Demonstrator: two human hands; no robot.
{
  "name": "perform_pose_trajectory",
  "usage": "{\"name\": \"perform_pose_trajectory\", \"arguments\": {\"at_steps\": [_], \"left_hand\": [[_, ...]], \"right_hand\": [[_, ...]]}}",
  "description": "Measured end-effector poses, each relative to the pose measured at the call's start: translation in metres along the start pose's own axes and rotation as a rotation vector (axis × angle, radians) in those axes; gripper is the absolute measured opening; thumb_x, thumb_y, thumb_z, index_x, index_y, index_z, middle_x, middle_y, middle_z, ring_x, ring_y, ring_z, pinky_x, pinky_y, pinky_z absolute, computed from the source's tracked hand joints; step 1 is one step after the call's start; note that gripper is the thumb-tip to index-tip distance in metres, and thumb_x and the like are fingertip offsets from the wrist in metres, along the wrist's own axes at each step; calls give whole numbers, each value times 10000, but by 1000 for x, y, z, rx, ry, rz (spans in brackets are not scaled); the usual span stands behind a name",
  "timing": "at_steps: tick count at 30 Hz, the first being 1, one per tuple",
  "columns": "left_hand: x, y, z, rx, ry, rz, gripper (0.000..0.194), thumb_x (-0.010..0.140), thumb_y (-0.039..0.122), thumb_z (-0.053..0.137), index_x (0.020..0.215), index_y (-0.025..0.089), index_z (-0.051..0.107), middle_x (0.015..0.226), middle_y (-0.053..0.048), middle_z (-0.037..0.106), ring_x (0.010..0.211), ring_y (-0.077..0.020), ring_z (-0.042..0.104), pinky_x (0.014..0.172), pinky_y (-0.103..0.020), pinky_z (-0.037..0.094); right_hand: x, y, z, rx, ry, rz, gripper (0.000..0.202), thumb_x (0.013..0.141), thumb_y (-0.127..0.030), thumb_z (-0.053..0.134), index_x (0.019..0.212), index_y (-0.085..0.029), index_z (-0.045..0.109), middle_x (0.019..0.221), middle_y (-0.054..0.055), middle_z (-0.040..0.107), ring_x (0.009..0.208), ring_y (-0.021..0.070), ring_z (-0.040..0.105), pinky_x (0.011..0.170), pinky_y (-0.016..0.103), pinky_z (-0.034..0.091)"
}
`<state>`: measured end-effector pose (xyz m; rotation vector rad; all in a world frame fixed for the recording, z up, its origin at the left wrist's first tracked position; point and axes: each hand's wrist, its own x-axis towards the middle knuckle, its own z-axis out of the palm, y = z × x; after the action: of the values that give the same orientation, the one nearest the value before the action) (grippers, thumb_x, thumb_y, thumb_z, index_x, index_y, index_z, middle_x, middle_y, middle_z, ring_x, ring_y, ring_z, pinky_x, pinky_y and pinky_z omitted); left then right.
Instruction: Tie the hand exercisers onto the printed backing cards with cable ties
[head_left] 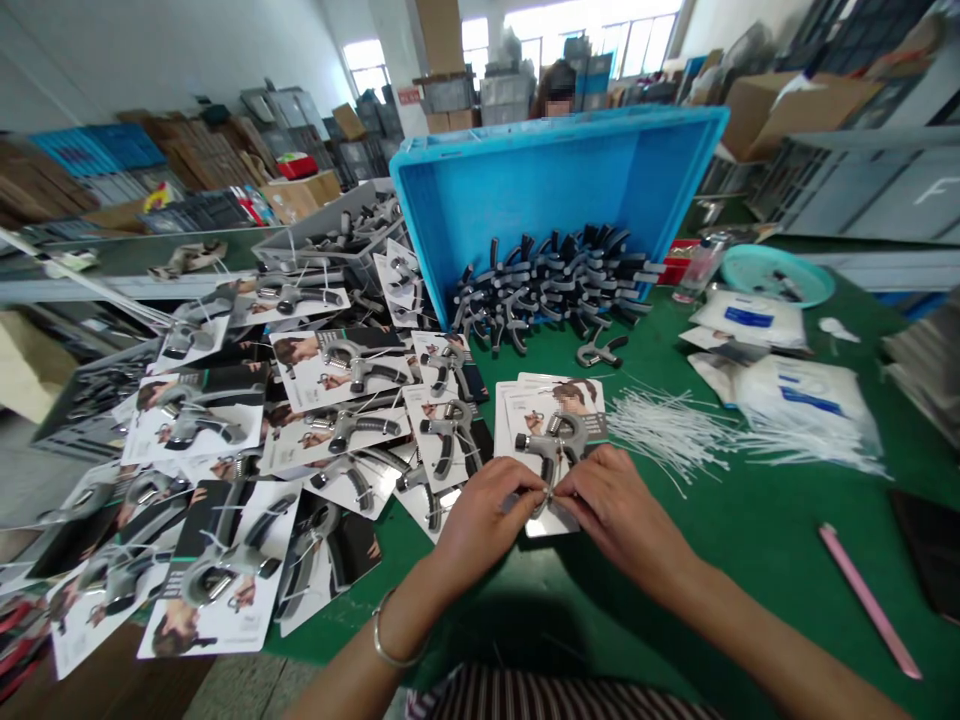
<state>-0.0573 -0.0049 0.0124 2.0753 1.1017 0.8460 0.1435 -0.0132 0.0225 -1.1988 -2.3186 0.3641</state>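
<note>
A grey and black hand grip strengthener (574,435) lies on a printed backing card (506,412), with more cards beneath it. At the lower end of its handles, my left hand (484,515) pinches thumb and forefinger together on a white cable tie. My right hand (619,510) meets it fingertip to fingertip, closed on the same tie, most of which is hidden by the fingers. Just right of the cards spreads a pile of loose white cable ties (667,428). One loose grip strengthener (600,350) rests behind the cards.
A tipped blue crate (525,180) holds many grip strengtheners (547,285). Carded ones (352,365) overlap across the left side. Bags of ties (814,395), a turquoise tray (814,270), a pink strip-like object (868,600) and a dark flat object (926,550) lie right. Another person is behind the crate.
</note>
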Motion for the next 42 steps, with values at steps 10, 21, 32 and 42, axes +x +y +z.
{"name": "perform_pose_trajectory", "arguments": {"at_steps": [10,21,32,42], "left_hand": [[1,14,-11,328,-128,121,192,998,216,447,1011,174,634,954,-55,665,926,-200,572,864,-346,477],[7,24,-10,477,-199,107,187,966,188,451,889,171,620,885,-57,631,882,-218,557,816,-366,462],[-6,21,-5,177,51,3,59,901,149,542,864,193,555,873,-31,605,879,-194,555,831,-355,457],[-21,-8,31,284,225,-5,184,916,205,579,1099,195,595,1184,-113,635,1130,-268,566,986,-498,448]], "right_hand": [[0,5,6,113,54,19,105,939,-235,612,845,-189,615,797,39,656,815,221,511,776,361,372],[-2,1,-1,90,23,-3,108,956,-260,585,893,-206,654,836,48,687,833,225,535,787,382,378],[-4,6,5,85,48,54,38,921,-227,608,918,-214,643,989,57,663,952,241,523,866,409,379],[-12,15,16,310,182,92,98,951,-236,564,875,-241,626,1051,48,660,1061,248,542,914,423,414]]}}
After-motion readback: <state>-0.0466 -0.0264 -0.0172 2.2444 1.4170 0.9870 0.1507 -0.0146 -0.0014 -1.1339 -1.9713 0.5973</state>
